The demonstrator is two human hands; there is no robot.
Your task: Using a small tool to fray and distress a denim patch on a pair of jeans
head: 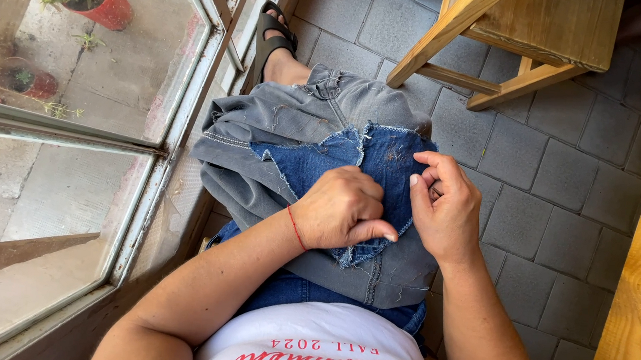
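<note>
**Patching grey denim on the lap**

Sitting beside a tall glass window (77, 110), the person has a crumpled grey denim garment (279, 124) spread over the knees. A frayed dark-blue denim patch (389, 162) lies on top of it. A pale wooden stool (526, 36) stands on the grey paving ahead. The left hand (342, 212) presses the patch flat, fingers curled together, thumb pinning its lower edge. The right hand (447, 204) pinches the patch's right edge, fingertips closed; whether they hold a needle cannot be told.
</note>
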